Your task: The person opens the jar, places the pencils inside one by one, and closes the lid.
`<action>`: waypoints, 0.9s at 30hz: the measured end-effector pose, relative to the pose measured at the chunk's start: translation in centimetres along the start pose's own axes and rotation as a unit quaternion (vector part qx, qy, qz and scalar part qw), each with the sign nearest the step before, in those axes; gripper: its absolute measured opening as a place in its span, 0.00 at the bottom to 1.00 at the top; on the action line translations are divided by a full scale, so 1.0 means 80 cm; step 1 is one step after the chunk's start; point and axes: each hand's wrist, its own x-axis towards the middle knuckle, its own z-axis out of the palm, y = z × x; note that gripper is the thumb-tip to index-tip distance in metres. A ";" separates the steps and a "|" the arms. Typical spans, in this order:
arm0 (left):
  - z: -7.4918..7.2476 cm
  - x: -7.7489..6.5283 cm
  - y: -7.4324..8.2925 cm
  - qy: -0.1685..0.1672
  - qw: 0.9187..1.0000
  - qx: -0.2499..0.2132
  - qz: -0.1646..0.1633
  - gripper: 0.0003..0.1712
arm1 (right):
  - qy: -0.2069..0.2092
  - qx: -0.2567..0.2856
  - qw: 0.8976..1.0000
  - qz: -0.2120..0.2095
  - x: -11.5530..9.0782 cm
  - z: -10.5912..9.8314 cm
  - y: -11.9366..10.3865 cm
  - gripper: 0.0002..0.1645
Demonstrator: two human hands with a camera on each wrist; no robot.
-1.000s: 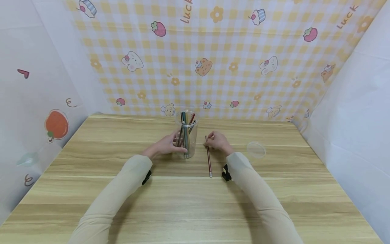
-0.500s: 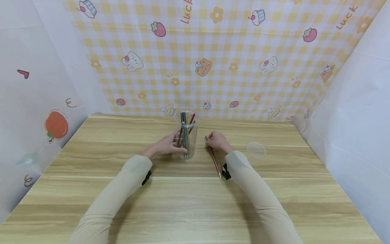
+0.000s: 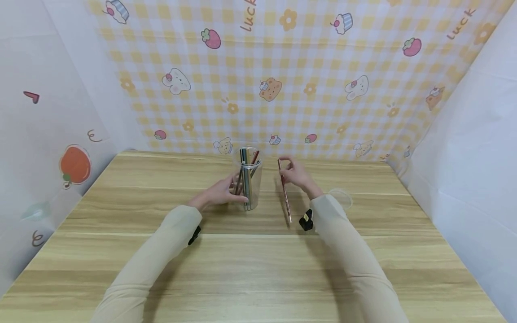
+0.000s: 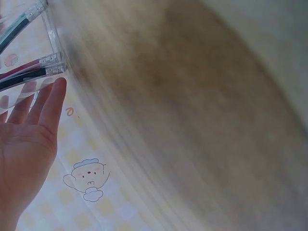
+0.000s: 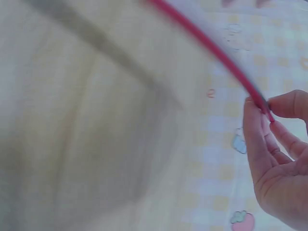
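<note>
Left of the middle of the table, a clear plastic cup (image 3: 256, 190) stands upright with several pencils (image 3: 247, 181) in it. My left hand (image 3: 220, 192) holds the cup's side, thumb in front and fingers behind. The left wrist view catches the pencils' eraser ends (image 4: 50, 65) beside the fingers. To the right of the cup, my right hand (image 3: 296, 175) pinches a red pencil (image 3: 286, 197) near its far end. The pencil slants toward me, raised a little over its shadow. In the right wrist view, thumb and fingertips (image 5: 284, 103) meet at the pencil's tip.
A clear round lid (image 3: 345, 198) lies on the table to the right, partly covered by my right sleeve (image 3: 333, 215). Behind the wooden table (image 3: 258, 278) hangs a yellow checked cloth (image 3: 226, 67). White sheets (image 3: 476, 148) close off both sides.
My right hand has lifted the red pencil off the table and moved it away from me and slightly right; its eraser end first swung right. The left hand and cup have stayed put.
</note>
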 end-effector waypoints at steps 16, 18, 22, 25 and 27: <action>0.000 0.000 -0.001 -0.003 1.000 0.000 -0.003 0.60 | 0.083 0.046 0.991 -0.093 -0.007 -0.040 -0.056 0.25; 0.000 0.000 -0.001 -0.003 1.000 0.002 -0.003 0.60 | 0.098 0.073 0.987 -0.104 -0.010 -0.043 -0.065 0.22; 0.000 0.000 0.000 -0.002 1.000 0.007 -0.005 0.60 | 0.138 0.150 0.973 -0.112 -0.015 -0.051 -0.086 0.17; 0.000 0.000 0.002 -0.007 1.000 0.005 -0.001 0.59 | 0.167 0.211 0.955 -0.128 -0.021 -0.058 -0.104 0.16; 0.000 -0.001 0.002 -0.009 1.000 0.001 0.001 0.59 | 0.181 0.242 0.942 -0.148 -0.024 -0.062 -0.115 0.14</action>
